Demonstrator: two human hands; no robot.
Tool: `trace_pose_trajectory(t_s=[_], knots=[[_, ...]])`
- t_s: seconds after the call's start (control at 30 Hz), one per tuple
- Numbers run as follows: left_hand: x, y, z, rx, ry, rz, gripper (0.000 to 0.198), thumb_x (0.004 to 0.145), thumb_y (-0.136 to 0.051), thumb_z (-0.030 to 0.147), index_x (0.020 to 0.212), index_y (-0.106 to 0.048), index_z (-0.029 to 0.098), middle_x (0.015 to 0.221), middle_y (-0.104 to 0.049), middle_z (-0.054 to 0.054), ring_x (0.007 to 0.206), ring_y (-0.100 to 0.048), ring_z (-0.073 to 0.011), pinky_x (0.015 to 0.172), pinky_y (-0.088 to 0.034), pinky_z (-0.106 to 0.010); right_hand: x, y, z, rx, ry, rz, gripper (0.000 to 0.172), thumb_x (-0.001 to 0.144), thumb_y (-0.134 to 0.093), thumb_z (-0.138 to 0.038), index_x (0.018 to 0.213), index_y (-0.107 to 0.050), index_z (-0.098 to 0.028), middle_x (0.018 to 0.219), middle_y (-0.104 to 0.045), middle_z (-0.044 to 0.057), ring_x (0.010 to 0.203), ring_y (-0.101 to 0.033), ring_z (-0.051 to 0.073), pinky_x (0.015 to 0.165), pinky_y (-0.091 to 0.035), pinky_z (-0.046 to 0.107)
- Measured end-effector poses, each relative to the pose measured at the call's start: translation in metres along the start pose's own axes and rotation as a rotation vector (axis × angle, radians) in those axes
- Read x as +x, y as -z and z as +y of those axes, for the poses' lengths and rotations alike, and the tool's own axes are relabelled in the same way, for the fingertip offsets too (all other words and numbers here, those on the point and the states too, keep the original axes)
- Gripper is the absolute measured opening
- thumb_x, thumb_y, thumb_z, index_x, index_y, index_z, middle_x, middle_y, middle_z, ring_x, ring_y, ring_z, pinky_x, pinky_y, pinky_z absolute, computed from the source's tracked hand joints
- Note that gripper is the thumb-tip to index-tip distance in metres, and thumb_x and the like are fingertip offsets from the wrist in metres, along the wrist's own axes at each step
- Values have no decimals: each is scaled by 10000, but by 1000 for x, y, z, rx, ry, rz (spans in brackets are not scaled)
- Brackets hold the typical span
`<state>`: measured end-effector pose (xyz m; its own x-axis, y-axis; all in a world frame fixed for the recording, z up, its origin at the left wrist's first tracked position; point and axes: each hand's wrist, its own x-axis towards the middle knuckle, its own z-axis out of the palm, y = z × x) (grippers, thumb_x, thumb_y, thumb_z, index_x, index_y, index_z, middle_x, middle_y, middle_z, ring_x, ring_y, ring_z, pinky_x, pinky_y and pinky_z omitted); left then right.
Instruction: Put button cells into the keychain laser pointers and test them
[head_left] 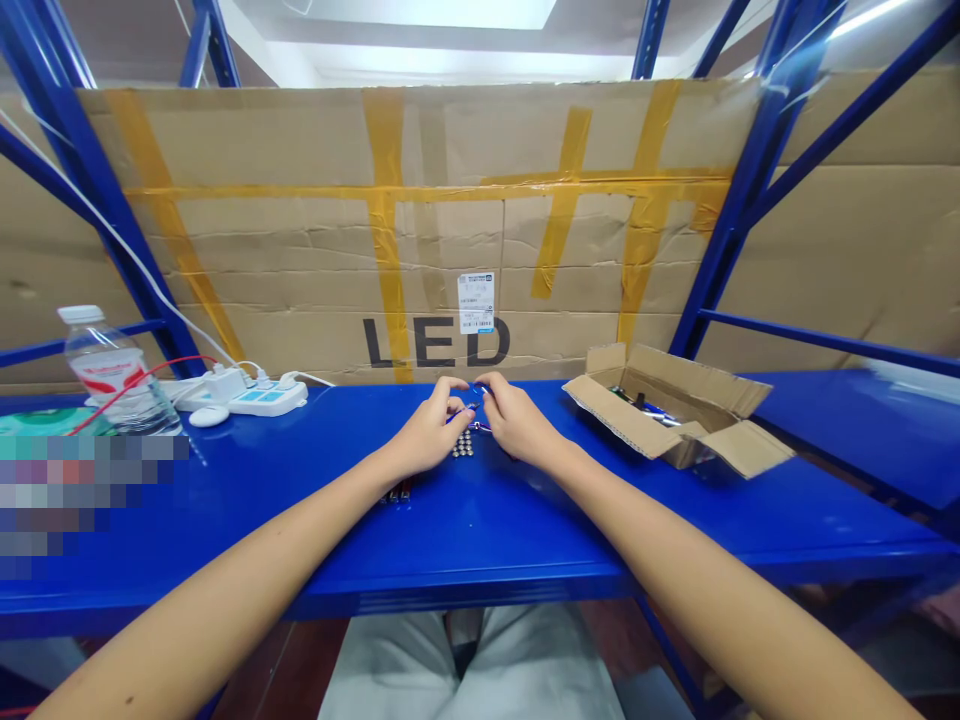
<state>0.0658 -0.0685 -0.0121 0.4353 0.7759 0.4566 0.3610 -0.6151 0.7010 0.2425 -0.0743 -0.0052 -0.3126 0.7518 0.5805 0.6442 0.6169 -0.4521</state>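
Note:
Over the middle of the blue table (480, 535), my left hand (431, 430) and my right hand (519, 415) face each other, nearly touching. Each has its thumb and fingers closed in a pinch. Between them shows a small, thin blue-purple piece (477, 427) with a shiny spot; its kind is too small to make out, and the fingertips cover part of it. Just below lie several small round silver pieces (463, 446) in rows, like button cells. Beside my left wrist, several small dark and red parts (399, 492) rest on the table, partly covered by the forearm.
An open cardboard box (622, 418) with pen-like items stands at right. On the left are a water bottle (112, 375), a white power strip (268, 398), a white mouse-shaped object (208, 416) and cables. A large cardboard panel (300, 260) closes off the back between blue posts.

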Motion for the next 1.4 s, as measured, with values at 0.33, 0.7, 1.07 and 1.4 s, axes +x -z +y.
trace_pose_trajectory(t_s=[0.33,0.7,1.07,1.4], knots=[[3,-1,2,-181,113,99,257,888,-539,341,1096,-478,203,643,-524,71,511,-470,-87,516,-357,-223,-2,-1,1,64,16,-94,282,976,-364,-199,1233,-468,-152,1173,-641,183,1034,-623,253,857,-451,372],[5,23,6,-270,146,169,191,830,-650,300,934,-610,144,597,-610,4,371,-484,-78,374,-372,-220,9,35,29,154,0,-116,196,880,-482,-173,994,-642,-174,907,-690,49,834,-607,184,787,-440,329],[0,19,10,-321,20,100,253,799,-696,328,977,-658,153,612,-622,7,439,-533,-98,439,-449,-238,1,26,4,139,101,-111,230,884,-575,-300,1067,-653,-185,1102,-691,91,1001,-616,222,880,-440,357],[9,29,1,-665,143,189,459,887,-530,529,1049,-656,118,1061,-709,-147,1009,-665,-240,850,-515,-349,0,19,6,28,56,-105,226,958,-426,-274,917,-624,-174,798,-660,44,756,-570,169,703,-381,278]])
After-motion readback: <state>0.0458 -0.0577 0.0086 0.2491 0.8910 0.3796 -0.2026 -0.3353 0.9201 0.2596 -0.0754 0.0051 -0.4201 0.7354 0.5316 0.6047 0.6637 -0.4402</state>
